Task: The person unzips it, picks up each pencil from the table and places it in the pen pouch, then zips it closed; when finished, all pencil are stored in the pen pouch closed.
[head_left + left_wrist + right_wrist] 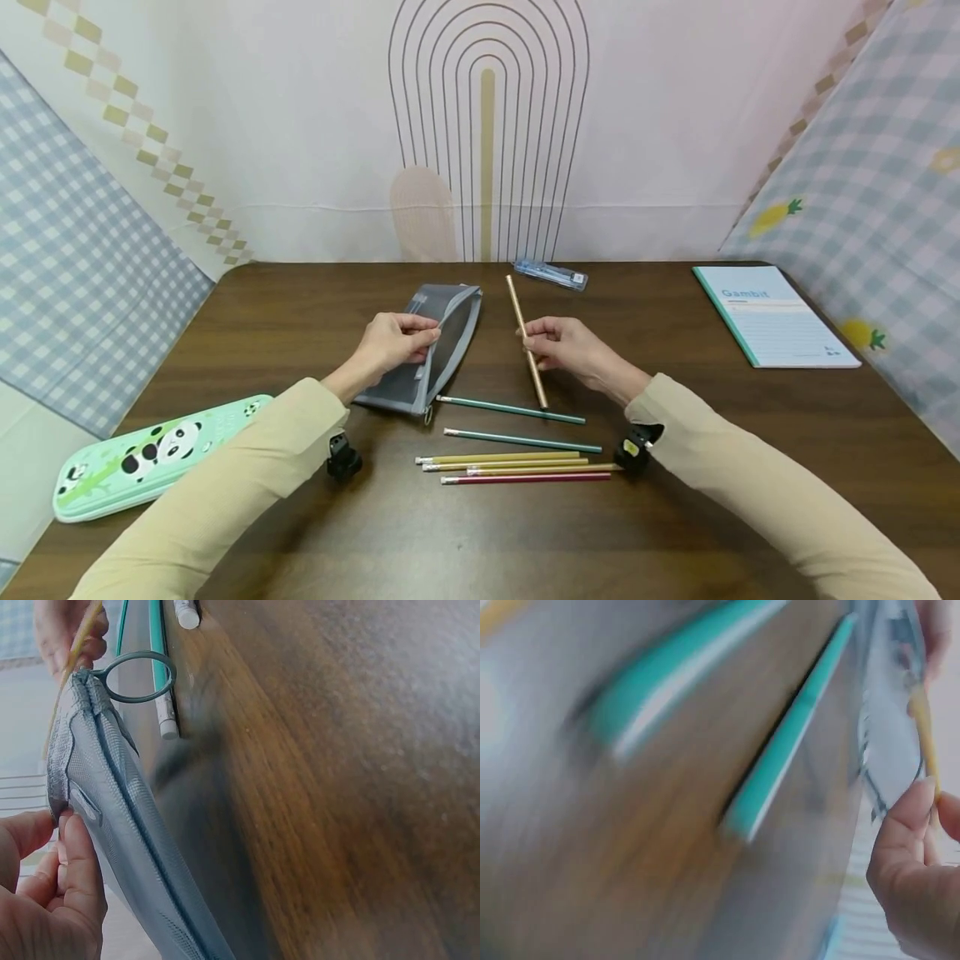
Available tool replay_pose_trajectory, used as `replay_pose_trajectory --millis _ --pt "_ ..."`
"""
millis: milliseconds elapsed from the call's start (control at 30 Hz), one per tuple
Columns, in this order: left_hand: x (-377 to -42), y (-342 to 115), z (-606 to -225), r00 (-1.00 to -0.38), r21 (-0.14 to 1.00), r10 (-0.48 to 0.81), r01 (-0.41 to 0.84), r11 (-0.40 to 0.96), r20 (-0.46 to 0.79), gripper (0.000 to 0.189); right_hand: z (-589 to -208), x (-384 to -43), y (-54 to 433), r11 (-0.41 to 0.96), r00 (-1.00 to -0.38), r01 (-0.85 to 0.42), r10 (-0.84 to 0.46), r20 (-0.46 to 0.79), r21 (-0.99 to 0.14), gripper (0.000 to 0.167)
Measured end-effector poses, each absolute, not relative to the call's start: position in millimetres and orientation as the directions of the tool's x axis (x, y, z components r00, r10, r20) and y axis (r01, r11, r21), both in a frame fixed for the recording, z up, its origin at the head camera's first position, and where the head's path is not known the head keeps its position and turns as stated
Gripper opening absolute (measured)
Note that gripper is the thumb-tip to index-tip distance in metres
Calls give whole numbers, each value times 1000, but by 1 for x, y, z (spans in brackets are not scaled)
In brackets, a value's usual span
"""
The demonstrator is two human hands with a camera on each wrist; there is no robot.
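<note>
My left hand (397, 342) pinches the near edge of a grey mesh zip pouch (393, 383), whose mouth gapes toward the right. In the left wrist view, thumb and fingers grip the zip edge, and a round zipper pull (139, 676) sticks out at the pouch corner. My right hand (573, 350) holds a gold-yellow pencil (527, 342) between thumb and fingers, tilted above the table just right of the pouch. In the right wrist view, the held pencil (924, 735) points toward the pouch. Two green pencils (517, 409) lie below the hands.
Several yellow pencils (502, 458) and a red pencil (525, 479) lie nearer on the brown table (465, 542). A green panda pencil case (165, 454) sits at the left. A clear blue packet (551, 274) is at the back, and a notebook (776, 317) at the right.
</note>
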State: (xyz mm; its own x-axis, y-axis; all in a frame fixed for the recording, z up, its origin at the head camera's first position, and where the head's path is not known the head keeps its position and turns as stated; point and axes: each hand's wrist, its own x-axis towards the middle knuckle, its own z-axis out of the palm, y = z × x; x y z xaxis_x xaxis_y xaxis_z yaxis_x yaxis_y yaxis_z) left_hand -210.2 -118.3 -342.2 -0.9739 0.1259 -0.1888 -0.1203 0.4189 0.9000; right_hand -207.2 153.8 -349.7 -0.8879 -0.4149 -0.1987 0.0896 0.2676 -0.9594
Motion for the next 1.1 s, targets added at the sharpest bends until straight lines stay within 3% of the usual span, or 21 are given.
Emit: replay_pose_trajectory --millis 133,267,733,1100 --pt "-210 -118 -343 -975 900 127 -114 420 -183 30 -348 -207 134 174 -824 296 -451 -343 -939 38" --pt "-210 -118 -342 -976 902 126 -111 417 -178 30 -348 -209 112 198 -769 368 -485 -417 -909 37" --pt "-209 -116 -340 -972 906 134 -123 406 -192 32 -352 -220 67 153 -786 423 -428 -446 -893 10" --pt "-209 -114 -339 -973 914 147 -109 391 -179 31 -345 -208 60 16 -750 533 -454 -482 -846 27"
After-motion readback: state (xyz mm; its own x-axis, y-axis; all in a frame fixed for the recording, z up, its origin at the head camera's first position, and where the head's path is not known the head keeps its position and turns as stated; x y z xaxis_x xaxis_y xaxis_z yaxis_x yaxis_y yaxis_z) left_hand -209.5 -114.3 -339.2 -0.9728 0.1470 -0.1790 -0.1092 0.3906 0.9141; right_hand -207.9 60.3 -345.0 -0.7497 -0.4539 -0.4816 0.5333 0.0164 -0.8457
